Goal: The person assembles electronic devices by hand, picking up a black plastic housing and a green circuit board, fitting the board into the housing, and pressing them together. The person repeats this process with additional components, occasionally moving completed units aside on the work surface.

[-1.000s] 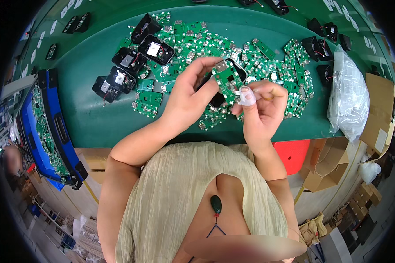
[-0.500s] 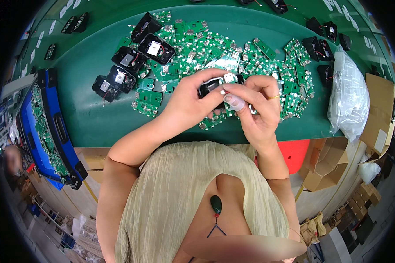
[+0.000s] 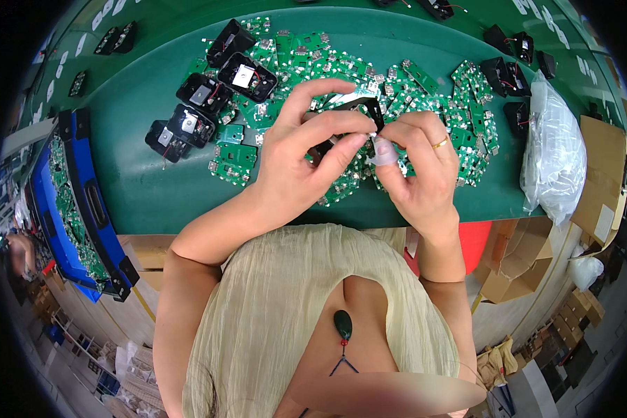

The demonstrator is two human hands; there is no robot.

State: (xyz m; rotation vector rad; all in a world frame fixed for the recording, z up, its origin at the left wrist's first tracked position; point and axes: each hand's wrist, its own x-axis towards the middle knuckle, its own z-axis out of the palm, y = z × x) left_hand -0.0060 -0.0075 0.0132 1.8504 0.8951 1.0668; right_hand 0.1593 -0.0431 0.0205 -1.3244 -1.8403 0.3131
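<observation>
Over the near part of the board pile, my two hands meet fingertip to fingertip. My left hand (image 3: pixel 292 143) is closed, its thumb and index finger pinched together, around a black plastic case (image 3: pixel 373 110) that shows partly behind its fingers. My right hand (image 3: pixel 421 157) pinches at the same spot, where a small white part (image 3: pixel 373 135) peeks out; its kind is too small to tell. A translucent cover (image 3: pixel 384 153) sits on a right-hand digit. Beneath and beyond the hands lie many loose green circuit boards (image 3: pixel 313 63).
Several black cases with wires (image 3: pixel 249 78) stand left of the boards on the green table (image 3: pixel 132 139). A blue bin (image 3: pixel 83 181) of boards is at the left edge. At right are a clear plastic bag (image 3: pixel 554 146), more black cases (image 3: pixel 505 76) and cardboard boxes (image 3: pixel 519 258).
The black case has tilted and slipped farther behind my left fingers. My left hand's upper finger has lifted, and thumb and index now pinch. My right hand has shifted slightly right.
</observation>
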